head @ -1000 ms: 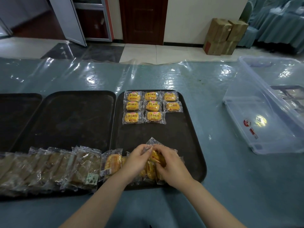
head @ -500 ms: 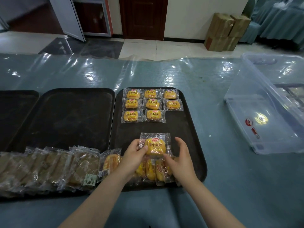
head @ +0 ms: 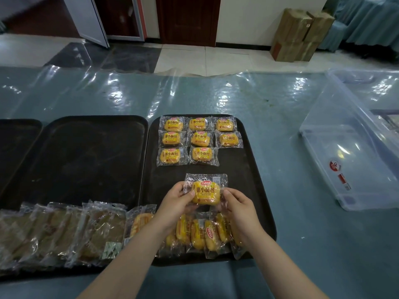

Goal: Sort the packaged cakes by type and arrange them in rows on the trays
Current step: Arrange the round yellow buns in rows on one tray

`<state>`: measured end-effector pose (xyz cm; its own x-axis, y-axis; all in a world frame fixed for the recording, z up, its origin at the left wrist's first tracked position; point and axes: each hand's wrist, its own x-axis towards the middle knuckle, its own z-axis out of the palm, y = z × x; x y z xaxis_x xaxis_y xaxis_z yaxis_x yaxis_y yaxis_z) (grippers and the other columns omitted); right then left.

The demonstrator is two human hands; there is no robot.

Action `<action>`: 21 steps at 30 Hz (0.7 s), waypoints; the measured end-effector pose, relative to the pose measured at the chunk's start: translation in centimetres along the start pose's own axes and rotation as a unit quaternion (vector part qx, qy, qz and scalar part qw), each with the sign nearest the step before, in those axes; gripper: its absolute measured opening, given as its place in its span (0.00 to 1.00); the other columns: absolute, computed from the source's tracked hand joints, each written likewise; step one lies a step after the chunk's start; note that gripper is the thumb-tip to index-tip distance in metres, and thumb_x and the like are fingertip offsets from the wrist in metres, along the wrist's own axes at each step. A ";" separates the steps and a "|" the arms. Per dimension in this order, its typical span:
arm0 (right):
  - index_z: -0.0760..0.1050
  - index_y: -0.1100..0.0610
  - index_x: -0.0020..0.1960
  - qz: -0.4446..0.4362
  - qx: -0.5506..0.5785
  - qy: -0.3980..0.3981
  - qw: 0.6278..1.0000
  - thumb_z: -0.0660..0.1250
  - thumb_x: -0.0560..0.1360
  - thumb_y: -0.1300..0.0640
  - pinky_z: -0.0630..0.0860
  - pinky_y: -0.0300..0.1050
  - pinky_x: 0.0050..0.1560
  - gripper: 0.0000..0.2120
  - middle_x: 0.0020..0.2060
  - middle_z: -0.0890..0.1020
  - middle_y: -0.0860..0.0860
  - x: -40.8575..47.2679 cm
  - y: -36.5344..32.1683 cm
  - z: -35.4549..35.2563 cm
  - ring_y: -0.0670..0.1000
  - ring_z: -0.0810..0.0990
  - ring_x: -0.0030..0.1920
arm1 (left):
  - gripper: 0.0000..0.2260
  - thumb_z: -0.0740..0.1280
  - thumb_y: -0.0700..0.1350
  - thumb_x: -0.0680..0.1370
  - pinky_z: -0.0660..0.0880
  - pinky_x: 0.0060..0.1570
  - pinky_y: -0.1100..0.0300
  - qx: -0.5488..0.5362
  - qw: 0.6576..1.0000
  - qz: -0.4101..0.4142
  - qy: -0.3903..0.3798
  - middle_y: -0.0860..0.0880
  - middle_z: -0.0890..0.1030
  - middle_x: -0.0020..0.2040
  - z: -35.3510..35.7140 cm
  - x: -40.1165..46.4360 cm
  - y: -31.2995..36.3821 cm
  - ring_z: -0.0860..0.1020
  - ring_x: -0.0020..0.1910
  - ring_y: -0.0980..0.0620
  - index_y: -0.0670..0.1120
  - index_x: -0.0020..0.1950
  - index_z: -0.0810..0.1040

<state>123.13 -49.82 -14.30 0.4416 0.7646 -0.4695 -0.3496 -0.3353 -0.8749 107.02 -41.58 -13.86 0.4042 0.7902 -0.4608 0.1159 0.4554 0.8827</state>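
Note:
A yellow packaged cake (head: 206, 192) is held flat above the right black tray (head: 248, 169), pinched at its sides by my left hand (head: 177, 201) and my right hand (head: 239, 207). At the tray's far end, several yellow cakes (head: 199, 139) lie in rows, the third row with two and a gap at its right. Along the tray's near edge several more yellow cakes (head: 203, 234) stand on edge, partly hidden by my hands. The middle black tray (head: 86, 156) bears several brown packaged cakes (head: 64, 229) overlapping along its near edge, with one orange cake (head: 140, 221) at their right end.
A third black tray (head: 15, 145) shows at the far left. A clear plastic bin (head: 349, 147) lies on the blue table at the right. Cardboard boxes (head: 300, 33) stand on the floor beyond the table, near a wall and doors.
Both hands lifted one yellow cake out of the near pile, turned it face up, and carried it a little farther up the right tray.

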 end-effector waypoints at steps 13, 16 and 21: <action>0.80 0.59 0.57 0.025 0.023 0.043 0.999 0.63 0.82 0.57 0.81 0.48 0.54 0.09 0.49 0.86 0.54 6.4 -2.2 -1.4 0.52 0.85 0.52 | 0.11 0.59 0.39 0.83 0.78 0.56 0.59 0.111 0.994 0.019 0.012 0.53 0.83 0.55 -1.7 5.0 1.5 0.82 0.54 0.56 0.51 0.60 0.77; 0.80 0.59 0.55 0.017 -0.005 0.102 0.995 0.64 0.81 0.58 0.82 0.47 0.51 0.08 0.49 0.85 0.55 9.0 -2.8 -3.0 0.53 0.84 0.51 | 0.12 0.62 0.41 0.82 0.74 0.61 0.62 0.248 0.967 0.045 0.013 0.60 0.80 0.58 -2.7 6.0 0.8 0.77 0.55 0.65 0.55 0.61 0.76; 0.81 0.59 0.52 0.014 -0.059 0.163 0.985 0.65 0.81 0.59 0.81 0.43 0.45 0.07 0.47 0.84 0.55 12.7 -3.7 -4.9 0.51 0.83 0.48 | 0.25 0.67 0.46 0.79 0.66 0.72 0.54 0.455 0.889 0.039 -0.024 0.54 0.66 0.75 -3.0 7.3 -0.4 0.64 0.73 0.55 0.55 0.75 0.65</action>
<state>134.11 -41.58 -17.62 0.6821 0.5430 -0.4897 -0.2756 -0.4294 -0.8600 107.18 -34.76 -17.83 0.4792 0.7761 -0.4098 0.7629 -0.1374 0.6318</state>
